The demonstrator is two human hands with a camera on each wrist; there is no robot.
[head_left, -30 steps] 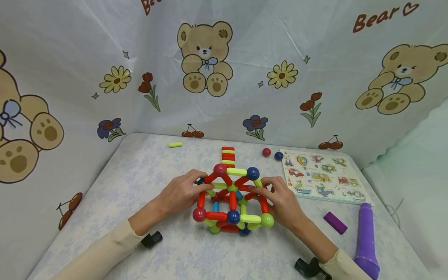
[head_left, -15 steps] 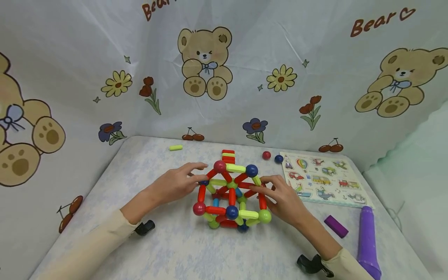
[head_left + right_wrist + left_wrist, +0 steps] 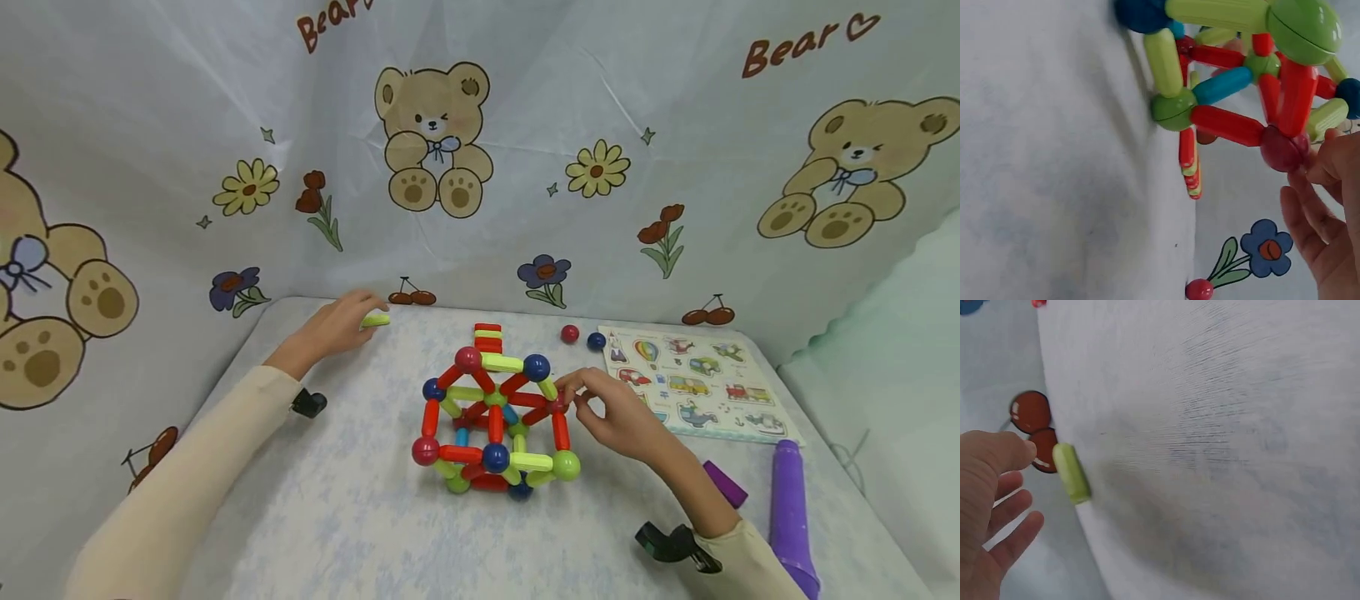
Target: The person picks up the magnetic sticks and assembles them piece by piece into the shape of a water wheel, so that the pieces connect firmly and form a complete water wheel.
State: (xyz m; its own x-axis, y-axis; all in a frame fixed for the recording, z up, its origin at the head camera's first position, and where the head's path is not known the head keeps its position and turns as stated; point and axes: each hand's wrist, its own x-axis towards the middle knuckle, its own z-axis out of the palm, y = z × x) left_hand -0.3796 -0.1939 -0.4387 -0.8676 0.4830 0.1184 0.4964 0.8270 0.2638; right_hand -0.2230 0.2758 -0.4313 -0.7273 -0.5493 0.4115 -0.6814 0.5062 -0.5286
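A frame of red, yellow-green and blue rods joined by colored balls stands mid-table. At its right upper corner my right hand holds a dark red ball between thumb and fingers, still joined to the rods. My left hand reaches to the far left of the table, beside a loose yellow-green rod. In the left wrist view, the thumb and loosely bent fingers are a little apart from that rod, which lies near the table's edge.
Behind the frame lies a row of red and yellow-green rods. Farther right are a loose red ball, a blue ball and a picture board. A purple block and a purple tube lie near the right forearm.
My left hand has let go of the frame's left side and moved up and left to the loose rod. The right hand has shifted slightly but stays at the frame's right corner.
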